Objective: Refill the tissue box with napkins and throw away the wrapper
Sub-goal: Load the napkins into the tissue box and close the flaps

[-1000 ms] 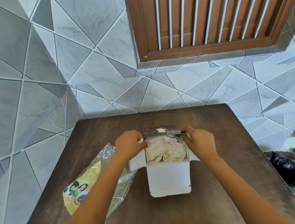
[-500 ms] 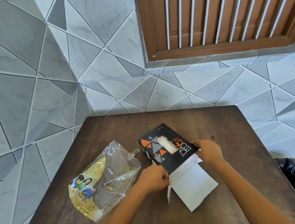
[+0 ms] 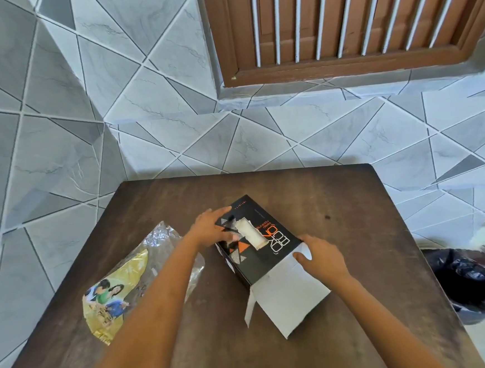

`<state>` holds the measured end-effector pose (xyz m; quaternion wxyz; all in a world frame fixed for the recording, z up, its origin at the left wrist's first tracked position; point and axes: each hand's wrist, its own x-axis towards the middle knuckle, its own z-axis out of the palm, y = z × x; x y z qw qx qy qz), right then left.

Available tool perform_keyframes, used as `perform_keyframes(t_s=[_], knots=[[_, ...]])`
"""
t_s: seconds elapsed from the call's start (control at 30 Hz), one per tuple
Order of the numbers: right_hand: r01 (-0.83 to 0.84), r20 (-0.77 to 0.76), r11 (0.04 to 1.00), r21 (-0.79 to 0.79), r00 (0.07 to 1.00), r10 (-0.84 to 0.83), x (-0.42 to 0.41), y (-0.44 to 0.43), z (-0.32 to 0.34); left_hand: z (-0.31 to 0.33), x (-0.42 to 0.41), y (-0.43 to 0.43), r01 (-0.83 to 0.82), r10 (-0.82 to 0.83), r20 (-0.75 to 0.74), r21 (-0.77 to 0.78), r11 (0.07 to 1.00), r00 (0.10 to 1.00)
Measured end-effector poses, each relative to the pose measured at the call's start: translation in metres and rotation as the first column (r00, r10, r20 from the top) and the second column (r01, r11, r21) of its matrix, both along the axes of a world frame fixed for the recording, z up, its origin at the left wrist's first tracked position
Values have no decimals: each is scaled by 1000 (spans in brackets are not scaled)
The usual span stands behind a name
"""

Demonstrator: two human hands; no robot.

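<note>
The wrapper [image 3: 119,292] lies left, partly behind the forearm. The left hand [image 3: 210,230] and right hand [image 3: 324,260] rest flat on the tissue box [image 3: 261,266], grasping nothing.

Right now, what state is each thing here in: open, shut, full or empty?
tissue box, lying flat, end flaps open.
napkins, inside the box, showing through the top slot.
wrapper, flat on the table, looks emptied.
left hand, flat on the box top.
right hand, resting on the open end flap.
bin bag, on the floor beside the table.
</note>
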<state>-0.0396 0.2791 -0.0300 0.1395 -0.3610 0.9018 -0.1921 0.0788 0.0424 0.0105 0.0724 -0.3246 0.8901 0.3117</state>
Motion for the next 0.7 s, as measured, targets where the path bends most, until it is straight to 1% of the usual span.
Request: perform_keyframes(t_s=[0.07, 0.13, 0.17, 0.23, 0.3, 0.37, 0.43, 0.5, 0.57, 0.63, 0.7], knots=[[-11, 27, 999, -32, 1000, 11, -3, 2, -1, -4, -3, -3, -59, 60, -11, 94, 994, 998], [-16, 59, 998, -53, 998, 19, -5, 4, -2, -5, -1, -2, -98, 98, 11, 95, 991, 995], [-17, 73, 998, -55, 997, 21, -6, 5, -3, -4, -1, 1, -112, 110, 29, 64, 992, 993], [6, 125, 997, -75, 992, 3, -8, 6, -6, -4, 1, 11, -147, 149, 58, -44, 988, 987], [60, 193, 989, -135, 981, -33, -9, 8, -9, -4, 4, 29, -154, 169, 74, -175, 972, 983], [107, 275, 971, -214, 961, -45, -13, 9, -8, -5, 7, 49, -103, 154, 133, -330, 938, 979], [134, 346, 954, -269, 938, -34, -18, 10, -7, -6, 13, 66, -66, 155, 180, -425, 903, 971], [147, 417, 948, -282, 909, -17, -22, 9, -6, -6, 20, 78, -55, 166, 209, -453, 890, 964], [153, 481, 947, -281, 877, 1, -25, 6, -7, -5, 26, 88, -11, 146, 256, -466, 885, 955], [166, 528, 946, -279, 849, 6, -25, 1, -7, -1, 31, 91, 52, 100, 303, -455, 889, 948], [178, 547, 935, -308, 837, 21, -21, -5, -6, 4, 35, 84, 80, 57, 320, -400, 913, 946]])
